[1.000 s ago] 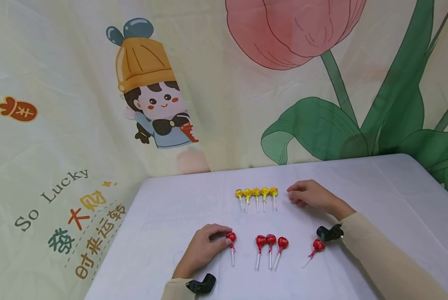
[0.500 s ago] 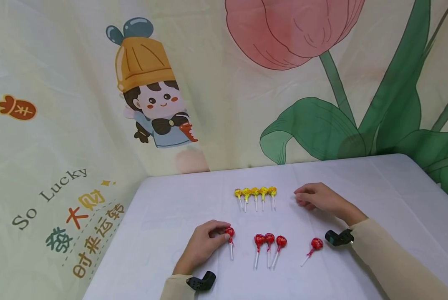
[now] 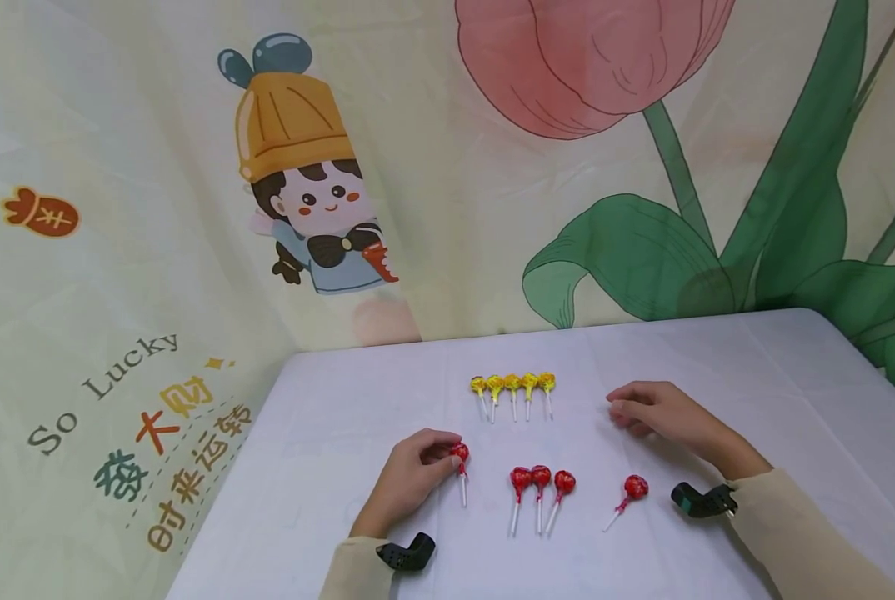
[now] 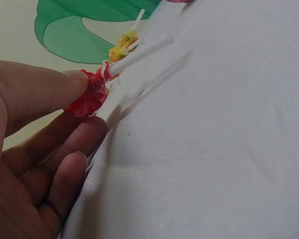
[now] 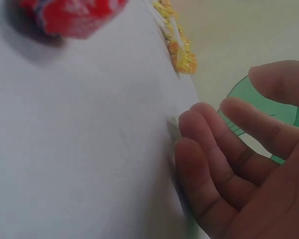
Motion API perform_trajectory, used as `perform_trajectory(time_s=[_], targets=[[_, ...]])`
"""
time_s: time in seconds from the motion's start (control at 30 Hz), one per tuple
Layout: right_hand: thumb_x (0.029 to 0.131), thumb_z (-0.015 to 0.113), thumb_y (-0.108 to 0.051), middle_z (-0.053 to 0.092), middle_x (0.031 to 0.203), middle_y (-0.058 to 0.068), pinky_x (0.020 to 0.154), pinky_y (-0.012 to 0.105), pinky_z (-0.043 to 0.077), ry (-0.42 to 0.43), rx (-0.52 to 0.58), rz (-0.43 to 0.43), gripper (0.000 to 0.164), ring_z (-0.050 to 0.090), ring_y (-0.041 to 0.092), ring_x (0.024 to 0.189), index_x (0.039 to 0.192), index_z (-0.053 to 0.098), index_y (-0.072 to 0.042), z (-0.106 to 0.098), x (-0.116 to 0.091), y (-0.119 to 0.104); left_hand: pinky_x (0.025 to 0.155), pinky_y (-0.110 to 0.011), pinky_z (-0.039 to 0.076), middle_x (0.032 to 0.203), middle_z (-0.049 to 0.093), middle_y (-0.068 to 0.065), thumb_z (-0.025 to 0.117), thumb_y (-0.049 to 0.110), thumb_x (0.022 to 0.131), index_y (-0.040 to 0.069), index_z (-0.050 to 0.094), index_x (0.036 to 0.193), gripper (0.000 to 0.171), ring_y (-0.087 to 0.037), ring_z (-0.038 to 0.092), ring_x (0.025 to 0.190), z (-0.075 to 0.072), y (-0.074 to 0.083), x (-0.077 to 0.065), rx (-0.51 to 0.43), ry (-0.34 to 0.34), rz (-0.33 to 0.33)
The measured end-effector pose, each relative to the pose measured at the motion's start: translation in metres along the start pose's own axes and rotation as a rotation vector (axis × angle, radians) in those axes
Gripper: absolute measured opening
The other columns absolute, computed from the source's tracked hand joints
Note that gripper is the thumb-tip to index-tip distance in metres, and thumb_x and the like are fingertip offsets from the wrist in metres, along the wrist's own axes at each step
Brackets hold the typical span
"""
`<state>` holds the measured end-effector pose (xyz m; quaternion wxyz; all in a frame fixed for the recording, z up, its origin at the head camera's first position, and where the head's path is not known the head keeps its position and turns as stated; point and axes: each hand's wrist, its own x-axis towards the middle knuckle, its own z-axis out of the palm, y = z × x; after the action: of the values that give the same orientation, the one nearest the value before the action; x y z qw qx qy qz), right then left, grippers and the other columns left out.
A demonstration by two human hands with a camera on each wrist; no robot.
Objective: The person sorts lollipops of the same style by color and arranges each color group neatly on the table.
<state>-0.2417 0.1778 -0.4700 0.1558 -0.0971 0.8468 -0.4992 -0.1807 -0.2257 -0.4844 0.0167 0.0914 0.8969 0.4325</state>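
My left hand (image 3: 412, 475) pinches the wrapped head of a red lollipop (image 4: 87, 97) between thumb and fingers, its white stick pointing towards me close over the table. Just to its right, three red lollipops (image 3: 541, 475) lie side by side with their sticks towards me. My right hand (image 3: 668, 419) holds nothing; its fingers are loosely bent and the thumb stands apart from them in the right wrist view. Nearer to me than that hand lies a single red lollipop (image 3: 635, 487), slanted. A row of several yellow lollipops (image 3: 512, 383) lies farther back, left of the right hand.
A white cloth (image 3: 327, 433) covers the table. Behind it hangs a printed fabric backdrop (image 3: 447, 208) with a tulip and a cartoon figure, meeting the table's back edge. A black wrist camera (image 3: 406, 552) sits on the left wrist, and another wrist camera (image 3: 704, 500) on the right.
My left hand has moved the red lollipop slightly away from me, towards the yellow row. My right hand has drawn back to the right, away from the yellow lollipops.
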Motion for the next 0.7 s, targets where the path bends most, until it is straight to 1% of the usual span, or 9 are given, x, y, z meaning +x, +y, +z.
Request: perform_trajectory(time_s=[0.03,0.23,0.37,0.5,0.7], targets=[[0.099,0.063,-0.034,0.07,0.108,0.005,0.082,0.034,0.055,0.006,-0.002,0.008,0.043,0.064,0.021,0.096,0.131,0.062,-0.005,0.0,-0.003,0.001,0.081,-0.028,0.053,0.102,0.067,0.008,0.074,0.02,0.091,0.017,0.072,0.118,0.027,-0.012,0.063,0.091,0.0,0.0,0.001,-0.005,-0.001,0.007],[0.1,0.062,-0.034,0.069,0.106,0.006,0.081,0.034,0.054,0.021,0.01,0.01,0.043,0.063,0.022,0.093,0.131,0.062,-0.005,0.004,-0.017,0.004,0.082,-0.029,0.053,0.106,0.067,0.006,0.074,0.02,0.092,0.018,0.071,0.119,0.027,-0.012,0.064,0.093,0.0,0.001,0.006,-0.03,0.016,-0.003],[0.099,0.063,-0.035,0.069,0.104,0.005,0.078,0.034,0.053,0.036,0.005,0.004,0.043,0.063,0.023,0.09,0.13,0.063,-0.006,0.007,-0.025,0.004,0.085,-0.032,0.053,0.111,0.066,0.006,0.073,0.022,0.093,0.019,0.071,0.121,0.028,-0.012,0.064,0.096,0.001,0.003,0.01,-0.043,0.027,-0.026],[0.098,0.065,-0.036,0.069,0.102,0.005,0.076,0.034,0.054,0.045,-0.006,0.003,0.044,0.062,0.023,0.088,0.129,0.063,-0.006,0.01,-0.034,0.005,0.087,-0.035,0.053,0.113,0.066,0.007,0.073,0.023,0.093,0.02,0.071,0.121,0.029,-0.013,0.064,0.098,0.004,0.007,0.015,-0.061,0.037,-0.053],[0.097,0.066,-0.039,0.066,0.1,0.004,0.072,0.033,0.053,0.057,-0.049,0.015,0.044,0.057,0.023,0.089,0.127,0.065,-0.007,0.016,-0.043,0.007,0.087,-0.036,0.054,0.112,0.065,0.005,0.072,0.024,0.093,0.019,0.072,0.122,0.029,-0.015,0.063,0.099,0.01,0.014,0.022,-0.083,0.063,-0.056]])
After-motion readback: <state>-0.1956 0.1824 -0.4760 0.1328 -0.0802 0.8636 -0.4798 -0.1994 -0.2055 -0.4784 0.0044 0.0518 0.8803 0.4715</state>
